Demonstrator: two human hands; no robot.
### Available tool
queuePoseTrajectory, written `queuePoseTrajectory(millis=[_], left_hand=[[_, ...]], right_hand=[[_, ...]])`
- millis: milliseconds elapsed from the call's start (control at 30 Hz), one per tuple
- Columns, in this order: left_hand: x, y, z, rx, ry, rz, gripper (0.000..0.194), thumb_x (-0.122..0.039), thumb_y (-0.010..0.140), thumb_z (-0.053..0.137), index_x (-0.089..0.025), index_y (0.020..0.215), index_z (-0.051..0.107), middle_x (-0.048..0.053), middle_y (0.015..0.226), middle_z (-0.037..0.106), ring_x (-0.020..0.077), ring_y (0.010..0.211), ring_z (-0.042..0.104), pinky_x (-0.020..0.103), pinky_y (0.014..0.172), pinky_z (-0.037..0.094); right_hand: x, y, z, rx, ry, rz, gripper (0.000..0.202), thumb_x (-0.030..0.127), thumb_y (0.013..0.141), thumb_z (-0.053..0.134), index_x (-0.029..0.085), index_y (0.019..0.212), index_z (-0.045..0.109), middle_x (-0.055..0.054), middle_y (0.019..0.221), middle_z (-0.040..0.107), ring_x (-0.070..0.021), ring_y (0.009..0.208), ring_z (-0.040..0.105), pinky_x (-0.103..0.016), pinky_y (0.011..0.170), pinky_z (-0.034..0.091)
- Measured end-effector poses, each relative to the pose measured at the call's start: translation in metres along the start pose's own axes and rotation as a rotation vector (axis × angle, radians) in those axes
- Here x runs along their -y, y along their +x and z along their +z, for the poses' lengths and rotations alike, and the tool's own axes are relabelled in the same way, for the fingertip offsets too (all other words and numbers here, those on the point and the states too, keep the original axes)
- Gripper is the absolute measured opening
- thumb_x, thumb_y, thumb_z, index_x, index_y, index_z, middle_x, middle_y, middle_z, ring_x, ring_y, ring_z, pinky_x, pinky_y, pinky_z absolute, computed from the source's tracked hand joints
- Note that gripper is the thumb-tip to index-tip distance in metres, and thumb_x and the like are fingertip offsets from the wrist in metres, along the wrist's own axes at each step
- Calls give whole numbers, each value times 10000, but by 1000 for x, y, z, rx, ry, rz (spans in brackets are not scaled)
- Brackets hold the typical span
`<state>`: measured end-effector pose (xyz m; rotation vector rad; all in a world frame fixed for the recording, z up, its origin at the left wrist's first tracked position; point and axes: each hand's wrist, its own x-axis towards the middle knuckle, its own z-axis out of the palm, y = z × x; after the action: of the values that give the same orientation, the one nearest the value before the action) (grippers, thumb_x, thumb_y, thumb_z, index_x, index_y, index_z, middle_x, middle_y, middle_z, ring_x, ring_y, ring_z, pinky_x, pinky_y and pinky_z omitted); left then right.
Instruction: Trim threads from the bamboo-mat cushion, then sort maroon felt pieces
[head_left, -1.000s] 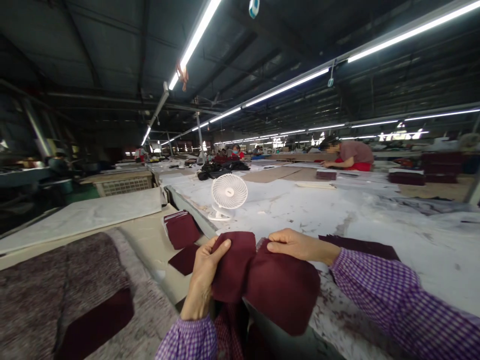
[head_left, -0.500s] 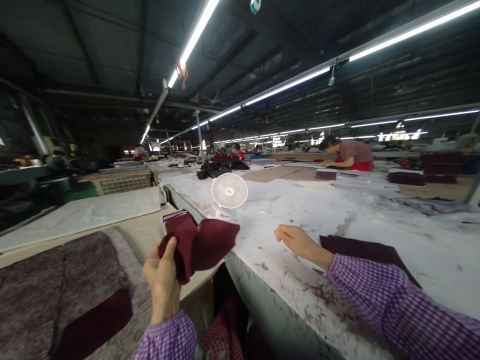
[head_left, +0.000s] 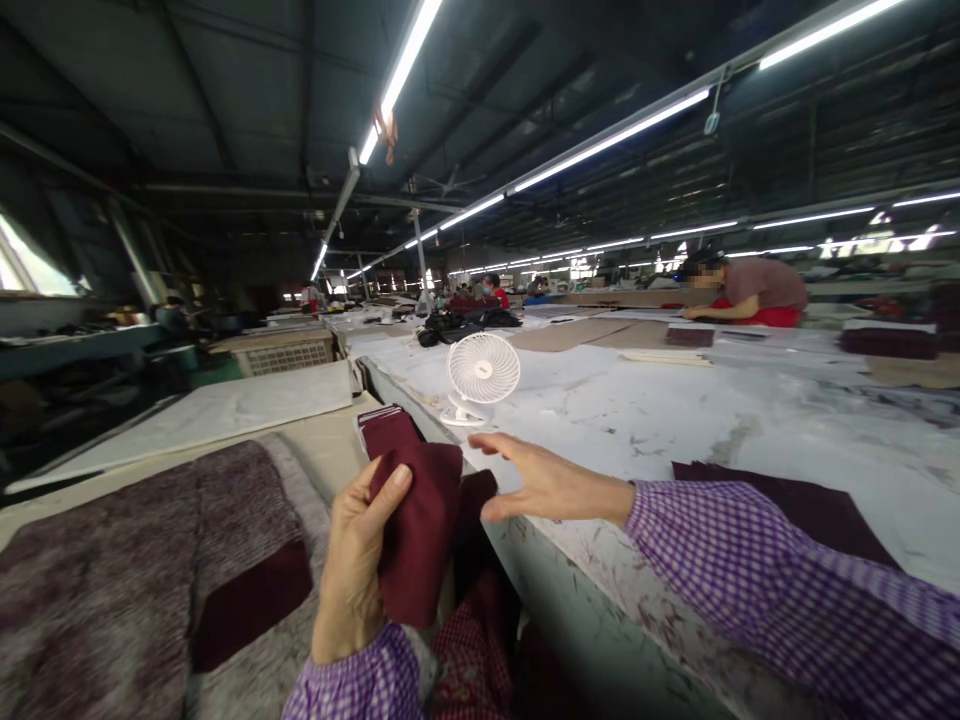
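Note:
Maroon fabric pieces (head_left: pixel 420 530) droop from my left hand (head_left: pixel 356 550), which is closed on them with the thumb lying on top. My right hand (head_left: pixel 525 475) is open just to the right of the fabric, fingers and thumb apart and pointing at it. Whether its fingertips touch the cloth's far edge I cannot tell. Behind the held cloth, a stack of maroon pieces with pale edges (head_left: pixel 386 430) lies on the cream surface. A dark maroon sheet of fabric (head_left: pixel 795 505) rests on the white table beyond my right sleeve.
A small white fan (head_left: pixel 482 370) stands near the edge of the white table (head_left: pixel 600 420). At left lies mottled fabric with a maroon piece (head_left: pixel 255 605) on it. A gap separates the two tables. Further back are a black cloth heap (head_left: pixel 469 322) and a person bending over (head_left: pixel 757 290).
My right hand has moved left toward the fabric and its fingers have spread. The held fabric now hangs down instead of extending to the right. The view has turned slightly left.

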<state>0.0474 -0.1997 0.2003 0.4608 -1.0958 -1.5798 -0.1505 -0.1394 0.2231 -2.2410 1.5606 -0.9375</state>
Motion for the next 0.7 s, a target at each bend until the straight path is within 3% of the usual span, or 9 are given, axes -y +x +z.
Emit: queuePoseTrajectory(millis=[67, 133, 300, 433, 500, 533, 600, 667, 700], left_hand=[[-6, -4, -2, -21, -33, 30, 388, -283, 636, 796, -174, 991, 683, 7, 721, 704, 151, 582, 658, 209, 564, 526], [-9, -2, -6, -56, -67, 70, 367, -291, 656, 784, -182, 991, 681, 2, 731, 705, 147, 597, 656, 213, 585, 526], [3, 10, -3, -90, -60, 131, 312, -329, 677, 768, -170, 930, 678, 0, 725, 679, 121, 593, 615, 188, 553, 492], [24, 14, 13, 36, 19, 119, 234, -365, 692, 749, -166, 777, 659, -27, 585, 570, 71, 490, 491, 150, 452, 403], [27, 16, 9, 18, 82, 161, 210, -345, 684, 753, -166, 717, 648, -27, 584, 554, 64, 498, 464, 143, 450, 391], [25, 18, 3, -60, 92, 213, 201, -329, 672, 760, -168, 716, 650, -24, 616, 570, 67, 529, 476, 139, 471, 403], [16, 24, -19, -352, 31, 366, 228, -307, 635, 779, -184, 787, 663, -34, 727, 617, 73, 632, 528, 131, 558, 447], [9, 31, -40, -610, -46, 462, 266, -296, 582, 801, -184, 768, 648, -65, 678, 584, 61, 589, 506, 126, 523, 434], [7, 34, -46, -642, -57, 464, 268, -308, 598, 789, -181, 786, 647, -65, 686, 588, 65, 593, 516, 137, 537, 449]], right_hand=[[3, 7, 7, 20, 166, -16, 468, 394, 799, 649, 169, 1195, 540, -90, 1175, 600, -214, 1057, 563, -354, 902, 458], [4, 8, 11, -71, 233, 8, 238, 369, 890, 519, 164, 977, 600, -31, 917, 644, -161, 840, 591, -283, 735, 475], [23, 3, 18, -289, -143, 66, 378, 385, 963, 348, 184, 657, 439, 30, 546, 432, -100, 502, 391, -258, 515, 295], [52, -6, 32, -81, -442, -203, 360, 349, 981, 284, 191, 788, 544, -28, 651, 552, -128, 525, 421, -289, 501, 253], [46, -11, 22, 28, -418, -252, 296, 362, 952, 364, 209, 824, 582, -47, 743, 610, -151, 604, 486, -294, 522, 294], [34, -13, 10, -30, -358, -131, 237, 384, 906, 449, 216, 816, 589, -51, 759, 619, -167, 652, 512, -299, 553, 325], [-4, -17, -22, -337, -115, 377, 191, 304, 847, 524, 208, 688, 568, -50, 710, 611, -177, 701, 547, -289, 608, 375], [-46, -22, -52, -473, -47, 561, 294, 266, 896, 418, 189, 632, 522, -83, 702, 608, -208, 751, 571, -304, 642, 403], [-63, -24, -61, -497, 1, 620, 322, 277, 900, 415, 184, 606, 507, -84, 671, 604, -213, 719, 576, -308, 629, 415]])
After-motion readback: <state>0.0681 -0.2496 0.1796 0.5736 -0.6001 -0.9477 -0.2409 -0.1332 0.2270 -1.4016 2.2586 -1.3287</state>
